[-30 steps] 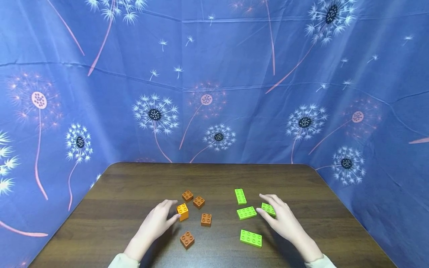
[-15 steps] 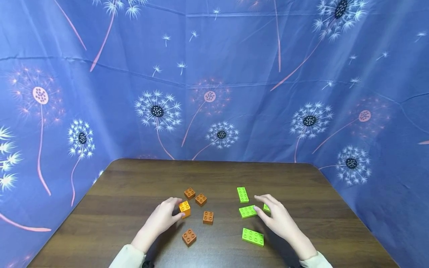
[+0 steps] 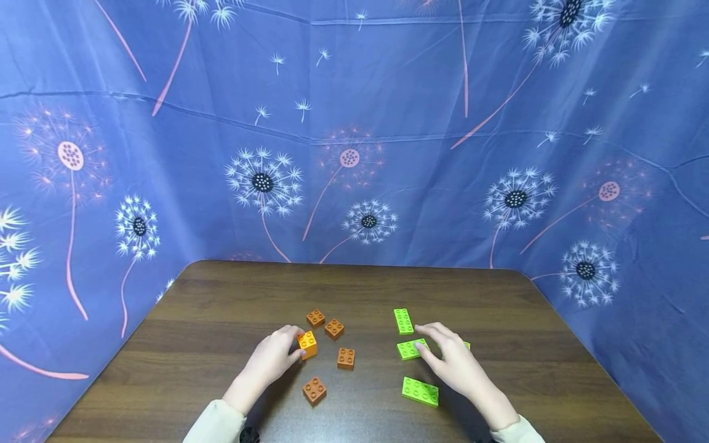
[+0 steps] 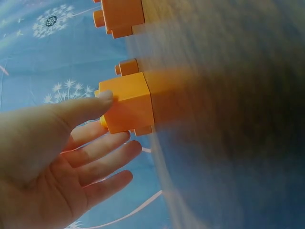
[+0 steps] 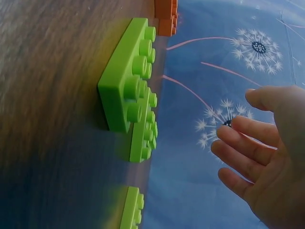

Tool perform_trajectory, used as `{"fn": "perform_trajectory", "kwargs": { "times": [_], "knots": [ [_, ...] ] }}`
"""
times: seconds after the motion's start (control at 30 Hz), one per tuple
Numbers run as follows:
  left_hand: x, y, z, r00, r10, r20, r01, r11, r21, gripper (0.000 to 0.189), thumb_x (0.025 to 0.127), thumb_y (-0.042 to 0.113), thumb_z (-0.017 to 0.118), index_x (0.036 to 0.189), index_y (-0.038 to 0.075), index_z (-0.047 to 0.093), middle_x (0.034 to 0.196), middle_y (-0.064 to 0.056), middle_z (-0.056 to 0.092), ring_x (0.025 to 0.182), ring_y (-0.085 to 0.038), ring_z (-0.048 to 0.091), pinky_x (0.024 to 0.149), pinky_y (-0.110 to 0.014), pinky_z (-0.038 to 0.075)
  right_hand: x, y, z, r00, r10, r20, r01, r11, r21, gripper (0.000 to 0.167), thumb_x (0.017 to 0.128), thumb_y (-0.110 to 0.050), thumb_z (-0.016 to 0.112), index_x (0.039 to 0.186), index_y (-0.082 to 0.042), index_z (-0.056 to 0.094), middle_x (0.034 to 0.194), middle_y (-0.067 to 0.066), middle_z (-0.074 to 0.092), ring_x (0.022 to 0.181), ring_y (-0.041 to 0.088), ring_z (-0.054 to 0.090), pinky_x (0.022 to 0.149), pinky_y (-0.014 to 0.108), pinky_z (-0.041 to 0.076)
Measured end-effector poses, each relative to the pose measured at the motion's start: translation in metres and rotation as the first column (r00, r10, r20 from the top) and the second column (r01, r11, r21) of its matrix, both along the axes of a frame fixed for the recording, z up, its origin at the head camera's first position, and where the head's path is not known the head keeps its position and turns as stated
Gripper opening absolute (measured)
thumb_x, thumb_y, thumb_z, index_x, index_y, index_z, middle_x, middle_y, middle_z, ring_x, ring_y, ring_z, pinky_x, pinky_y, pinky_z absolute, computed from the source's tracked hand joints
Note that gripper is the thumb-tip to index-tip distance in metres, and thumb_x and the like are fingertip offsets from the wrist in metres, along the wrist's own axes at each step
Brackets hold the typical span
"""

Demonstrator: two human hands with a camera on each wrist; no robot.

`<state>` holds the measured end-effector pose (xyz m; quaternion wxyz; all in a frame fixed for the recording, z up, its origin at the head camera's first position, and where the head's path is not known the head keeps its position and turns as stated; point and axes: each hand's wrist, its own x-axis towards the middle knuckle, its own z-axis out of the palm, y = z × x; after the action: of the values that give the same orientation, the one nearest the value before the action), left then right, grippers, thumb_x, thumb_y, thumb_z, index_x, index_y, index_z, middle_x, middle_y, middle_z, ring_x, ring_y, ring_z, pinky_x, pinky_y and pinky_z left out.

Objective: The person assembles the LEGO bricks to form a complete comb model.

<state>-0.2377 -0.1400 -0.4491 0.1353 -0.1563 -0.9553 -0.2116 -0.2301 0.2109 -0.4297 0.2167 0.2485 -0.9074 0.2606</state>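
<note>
A yellow-orange toy building block (image 3: 307,344), taller than its neighbours, stands on the table. My left hand (image 3: 272,355) pinches it, thumb on the near side and index finger behind; in the left wrist view the thumb (image 4: 90,107) lies across the block (image 4: 128,105) and the other fingers are spread behind. Over on the right my right hand (image 3: 456,363) hovers with loosely bent fingers and nothing in them. Its thumb overlaps a flat green brick (image 3: 408,350) in the head view. In the right wrist view, that hand (image 5: 262,148) is apart from the green bricks (image 5: 121,81).
Several brown-orange square bricks (image 3: 346,358) lie scattered right of the left hand. More green bricks lie around the right hand: one behind (image 3: 403,321), one in front (image 3: 420,391), one mostly hidden. Blue dandelion-patterned cloth (image 3: 354,123) hangs behind the wooden table (image 3: 354,283).
My left fingers have closed in on the yellow-orange block. My right hand has moved left, from over one green brick to the edge of another. The head view has shifted slightly.
</note>
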Motion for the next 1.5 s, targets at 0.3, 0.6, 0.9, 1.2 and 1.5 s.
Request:
{"fn": "perform_trajectory", "kwargs": {
  "times": [0.3, 0.6, 0.9, 1.2, 1.5],
  "knots": [
    [-0.002, 0.0, 0.0, 0.997, -0.021, 0.077, 0.016, 0.998, 0.06, 0.025, 0.076, 0.007, 0.075, 0.096, 0.005, 0.061, 0.088, -0.006, 0.065, 0.075, -0.018, 0.061, 0.063, -0.034, 0.052, -0.002, -0.011, 0.002, 1.0, 0.019, 0.011, -0.019, 1.0, 0.013, 0.028, 0.086, -0.019, 0.067, 0.112, -0.009, 0.065, 0.107, 0.002, 0.066, 0.087, 0.015, 0.063, 0.077, 0.037, 0.051],
    [-0.001, 0.002, -0.004, 0.998, -0.037, 0.041, 0.033, 0.995, 0.096, 0.025, 0.077, 0.005, 0.074, 0.098, 0.003, 0.062, 0.094, -0.011, 0.067, 0.081, -0.022, 0.066, 0.07, -0.036, 0.056, -0.002, -0.025, 0.002, 0.999, 0.031, 0.031, -0.031, 0.999, 0.012, 0.029, 0.086, -0.02, 0.068, 0.113, -0.01, 0.065, 0.106, 0.002, 0.066, 0.1, 0.018, 0.063, 0.084, 0.042, 0.052],
    [0.004, 0.005, 0.004, 0.997, -0.079, -0.013, 0.08, 0.984, 0.159, 0.029, 0.078, 0.004, 0.072, 0.106, 0.002, 0.062, 0.102, -0.011, 0.066, 0.09, -0.023, 0.066, 0.077, -0.034, 0.056, -0.005, -0.039, 0.001, 0.995, 0.052, 0.084, -0.054, 0.998, 0.019, 0.03, 0.088, -0.024, 0.065, 0.116, -0.013, 0.064, 0.109, -0.002, 0.065, 0.105, 0.019, 0.061, 0.087, 0.042, 0.051],
    [0.018, 0.017, 0.019, 0.978, -0.177, -0.111, 0.199, 0.95, 0.239, 0.033, 0.074, 0.004, 0.075, 0.105, 0.005, 0.063, 0.099, -0.005, 0.066, 0.086, -0.018, 0.067, 0.079, -0.033, 0.055, -0.007, -0.049, -0.002, 0.991, 0.093, 0.099, -0.098, 0.994, 0.043, 0.029, 0.092, -0.028, 0.06, 0.117, -0.013, 0.063, 0.111, -0.002, 0.064, 0.101, 0.018, 0.062, 0.082, 0.04, 0.052],
    [0.035, 0.035, 0.018, 0.945, -0.313, -0.096, 0.327, 0.896, 0.302, 0.035, 0.076, 0.01, 0.076, 0.109, 0.005, 0.064, 0.103, -0.004, 0.067, 0.087, -0.015, 0.066, 0.08, -0.031, 0.054, -0.01, -0.063, -0.003, 0.986, 0.129, 0.109, -0.136, 0.989, 0.059, 0.03, 0.092, -0.027, 0.06, 0.116, -0.011, 0.063, 0.11, -0.001, 0.063, 0.102, 0.017, 0.062, 0.086, 0.039, 0.052]
  ]
}}
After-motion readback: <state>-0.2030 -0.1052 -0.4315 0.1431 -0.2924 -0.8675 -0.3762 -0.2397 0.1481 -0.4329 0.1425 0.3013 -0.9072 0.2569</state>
